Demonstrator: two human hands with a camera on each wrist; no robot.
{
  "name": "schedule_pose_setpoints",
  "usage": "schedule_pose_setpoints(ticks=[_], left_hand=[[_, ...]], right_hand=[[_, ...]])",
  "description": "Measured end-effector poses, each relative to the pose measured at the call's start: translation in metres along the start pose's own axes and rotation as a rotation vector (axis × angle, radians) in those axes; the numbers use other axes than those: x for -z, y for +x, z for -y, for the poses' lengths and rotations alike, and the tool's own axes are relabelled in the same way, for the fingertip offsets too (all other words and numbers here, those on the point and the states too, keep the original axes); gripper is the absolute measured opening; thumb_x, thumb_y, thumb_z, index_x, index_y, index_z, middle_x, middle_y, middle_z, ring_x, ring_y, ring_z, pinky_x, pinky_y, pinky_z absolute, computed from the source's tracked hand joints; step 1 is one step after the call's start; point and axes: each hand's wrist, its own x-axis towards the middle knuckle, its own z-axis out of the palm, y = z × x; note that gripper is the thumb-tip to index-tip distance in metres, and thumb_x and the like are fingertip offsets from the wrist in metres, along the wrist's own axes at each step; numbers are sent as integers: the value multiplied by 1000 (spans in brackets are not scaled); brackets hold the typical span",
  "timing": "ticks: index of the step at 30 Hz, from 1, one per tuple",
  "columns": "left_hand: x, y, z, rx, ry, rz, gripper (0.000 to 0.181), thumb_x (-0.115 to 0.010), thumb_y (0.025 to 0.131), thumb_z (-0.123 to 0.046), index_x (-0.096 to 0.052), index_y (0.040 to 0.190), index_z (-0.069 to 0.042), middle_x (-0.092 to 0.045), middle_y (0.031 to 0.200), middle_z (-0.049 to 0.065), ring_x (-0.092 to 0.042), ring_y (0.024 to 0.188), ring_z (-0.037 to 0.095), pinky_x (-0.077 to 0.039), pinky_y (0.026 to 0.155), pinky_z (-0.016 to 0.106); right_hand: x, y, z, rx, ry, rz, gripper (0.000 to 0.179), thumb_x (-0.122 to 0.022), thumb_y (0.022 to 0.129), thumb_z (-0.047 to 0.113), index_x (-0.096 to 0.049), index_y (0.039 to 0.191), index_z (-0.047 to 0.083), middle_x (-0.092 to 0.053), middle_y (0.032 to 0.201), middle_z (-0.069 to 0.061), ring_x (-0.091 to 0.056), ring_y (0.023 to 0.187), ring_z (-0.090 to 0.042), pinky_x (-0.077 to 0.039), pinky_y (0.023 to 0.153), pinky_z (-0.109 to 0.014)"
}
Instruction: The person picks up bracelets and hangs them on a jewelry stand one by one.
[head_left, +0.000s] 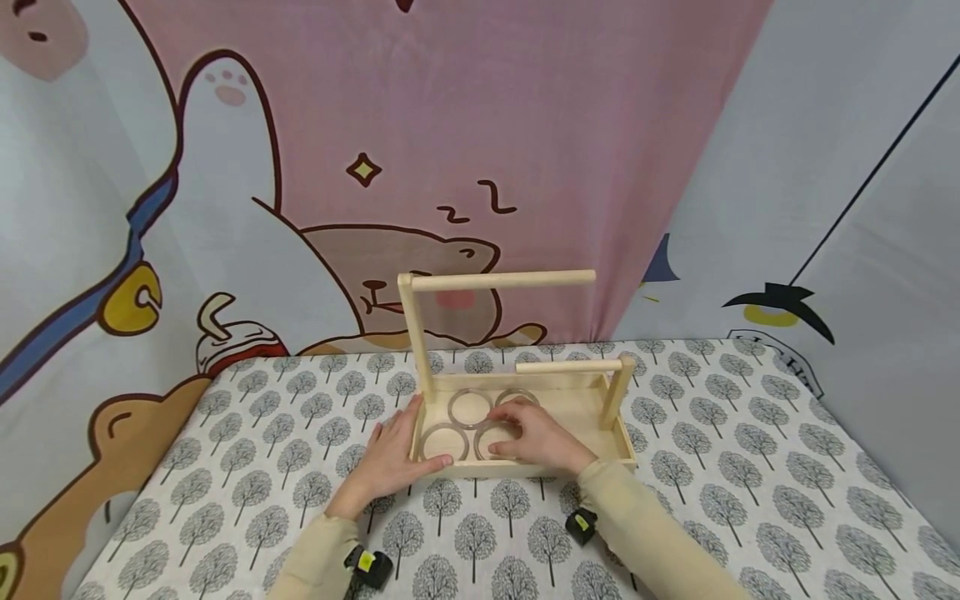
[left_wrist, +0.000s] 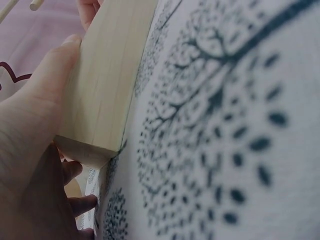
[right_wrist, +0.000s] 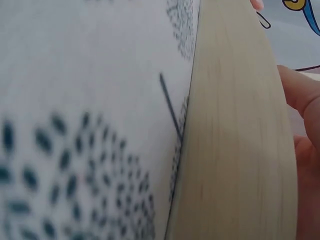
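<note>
Head view: a shallow rectangular tray (head_left: 577, 407) of pale, smooth wood sits between a person's two hands. The left hand (head_left: 390, 458) is spread wide, thumb on the near wall and fingers along the tray's left end. The right hand (head_left: 543, 437) reaches over the near wall, its bent fingertips at the near-right of the clear-rimmed circles (head_left: 471, 408); whether they pinch it I cannot tell.

Those circles number four, in two rows of two: one beside the left thumb, one under the right fingers, one just beyond the right fingertips, one ahead between the hands. Whether they are rings or shallow dishes is unclear.

Two square-edged wooden posts, a tall one (head_left: 417, 342) beyond the left fingers and a short one (head_left: 617, 393) right of the right hand, each carry one rounded dowel pointing inward. Both wrist views show straight grain on the tray's side wall, with a thumb against it.

Beneath the hands lies white cloth (head_left: 472, 542) printed with dark trees; past the fingertips hangs a cartoon-printed curtain (head_left: 585, 150).
</note>
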Motion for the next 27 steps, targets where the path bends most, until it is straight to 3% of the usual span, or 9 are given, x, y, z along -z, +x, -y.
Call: schedule_pose_setpoints(ticks=[9, 14, 20, 27], left_hand=[[-1, 0, 3, 2, 1, 3, 105, -66, 83, -58, -15, 152, 3, -27, 153, 24, -27, 135, 50, -13, 105, 70], [-2, 1, 4, 1, 0, 5, 105, -66, 83, -58, -14, 153, 1, -26, 153, 23, -26, 135, 50, -12, 106, 70], [-2, 1, 4, 15, -19, 11, 106, -67, 82, -57, -12, 154, -2, -25, 154, 21, -24, 137, 48, -9, 107, 68], [-3, 1, 4, 8, -22, 9, 106, -66, 82, -58, -12, 154, -1, -25, 154, 22, -25, 136, 49, -9, 107, 69]], right_hand=[[14, -4, -14, 71, 15, 63, 50, -80, 78, 12, -61, 122, -3, -59, 106, -11, -59, 94, -28, -50, 84, -39], [21, -6, -20, 99, 28, 144, 59, -80, 74, 7, -58, 127, -3, -56, 110, -12, -54, 93, -25, -48, 82, -32], [29, -7, -23, 68, 95, 261, 67, -76, 73, -2, -50, 136, -4, -49, 113, -14, -50, 87, -23, -48, 75, -26], [31, -4, -23, 33, 184, 344, 72, -71, 73, -10, -47, 140, -2, -44, 124, -17, -52, 90, -25, -51, 78, -27]])
